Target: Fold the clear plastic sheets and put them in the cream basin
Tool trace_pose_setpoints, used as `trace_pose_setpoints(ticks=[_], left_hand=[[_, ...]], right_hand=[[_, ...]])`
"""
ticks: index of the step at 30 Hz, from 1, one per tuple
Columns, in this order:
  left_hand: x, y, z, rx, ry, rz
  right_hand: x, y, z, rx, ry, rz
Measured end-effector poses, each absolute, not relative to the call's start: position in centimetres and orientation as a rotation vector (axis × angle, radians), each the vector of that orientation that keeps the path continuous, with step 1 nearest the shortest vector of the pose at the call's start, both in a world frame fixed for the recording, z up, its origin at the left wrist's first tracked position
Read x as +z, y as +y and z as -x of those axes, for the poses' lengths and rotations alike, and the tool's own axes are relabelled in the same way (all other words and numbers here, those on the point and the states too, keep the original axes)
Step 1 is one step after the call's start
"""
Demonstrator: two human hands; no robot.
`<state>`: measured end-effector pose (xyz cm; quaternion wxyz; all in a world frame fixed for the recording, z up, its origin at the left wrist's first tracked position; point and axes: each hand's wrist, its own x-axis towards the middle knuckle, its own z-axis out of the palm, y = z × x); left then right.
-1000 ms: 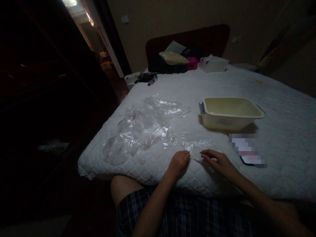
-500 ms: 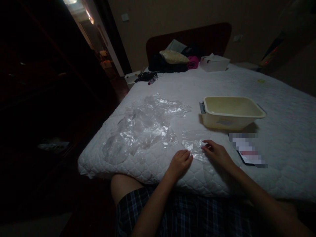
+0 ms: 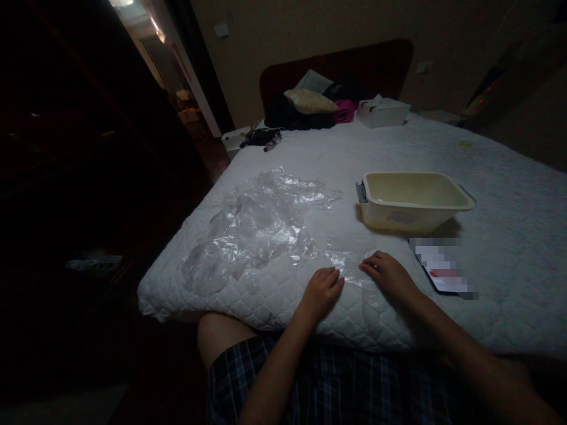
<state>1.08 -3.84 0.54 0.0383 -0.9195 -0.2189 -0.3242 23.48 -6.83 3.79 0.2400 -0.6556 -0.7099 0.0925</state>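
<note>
A small clear plastic bag (image 3: pixel 348 264) lies flat on the white quilted bed between my hands. My left hand (image 3: pixel 324 290) rests at its near left edge, fingers loosely bent and slightly apart, with nothing visible in them. At the bag's right side, my right hand (image 3: pixel 387 274) has its thumb and forefinger pinched together on the thin plastic. A large heap of crumpled clear plastic (image 3: pixel 261 224) spreads over the bed to the left of both hands.
Beyond my right hand stands a cream plastic basin (image 3: pixel 416 203) with grey handles. A blurred flat item (image 3: pixel 443 268) lies before it. Farther back are a white box (image 3: pixel 383 113), a pink roll (image 3: pixel 344 111) and a pillow (image 3: pixel 310 101).
My right hand's thumb and forefinger have drawn closer together at the small bag's edge. My left hand has hardly moved. The whole view has shifted very slightly.
</note>
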Motion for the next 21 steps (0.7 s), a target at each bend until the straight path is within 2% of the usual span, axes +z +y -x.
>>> trace_pose_setpoints(ticks=[6, 11, 21], left_hand=[[0.4, -3.8, -1.1, -1.004, -0.665, 2.822], [0.5, -3.8, -1.1, -1.0, -0.678, 2.821], [0.6, -4.0, -1.1, -0.899, -0.507, 2.872]], right_hand=[[4.7, -6.2, -23.1, 0.352, -1.811, 1.717], [5.1, -5.3, -22.1, 0.512, -1.935, 1.716], [4.5, -5.1, -20.9, 0.373, -1.997, 1.756]])
